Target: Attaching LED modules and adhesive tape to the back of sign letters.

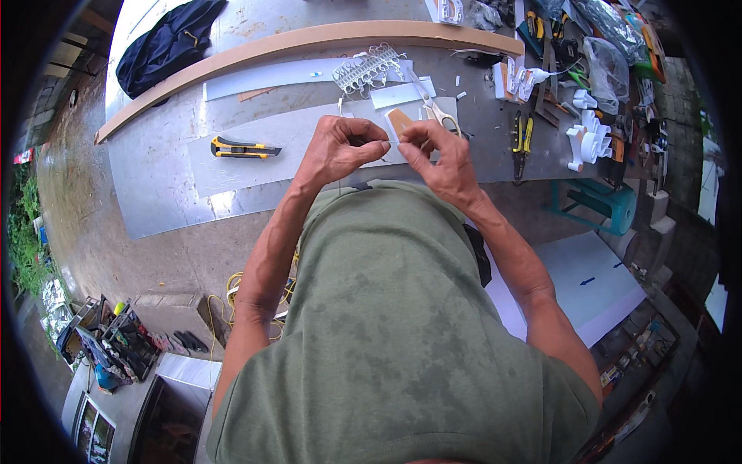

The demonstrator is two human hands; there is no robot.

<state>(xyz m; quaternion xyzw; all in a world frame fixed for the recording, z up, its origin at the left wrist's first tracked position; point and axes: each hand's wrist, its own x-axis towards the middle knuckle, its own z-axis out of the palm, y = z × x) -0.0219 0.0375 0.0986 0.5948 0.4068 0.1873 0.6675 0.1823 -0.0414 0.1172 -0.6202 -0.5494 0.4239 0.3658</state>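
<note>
1. Nearest to us, our left hand (340,151) and right hand (437,151) meet over the near edge of the metal workbench (154,193), just above the green shirt (394,325). Both are pinched almost closed, thumb against forefinger, on a thin pale strip (393,142) that spans the short gap between them.
2. The strip is very slim, and we cannot tell whether it is wire, string or a plastic sliver. Its long axis runs left to right, roughly level, one end in each pinch; neither end visibly points anywhere else.
3. We judge the main risk to be the strip slipping from one pinch, since so little of it is gripped. Uneven pulling could also snap or kink it.
4. Just beyond our right knuckles lie scissors (431,104), blades pointing away, handles touching the hand's far side; a careless shift could knock them or catch a finger.
5. A small tan piece (399,120) sits just behind the strip on a pale sheet (255,166).
6. Well to the left lies a yellow utility knife (243,148), its length across the bench.
7. Farther off: a white lattice piece (367,68), yellow-handled pliers (522,139), white letter shapes (589,139) and a long curved wooden strip (309,40).
</note>
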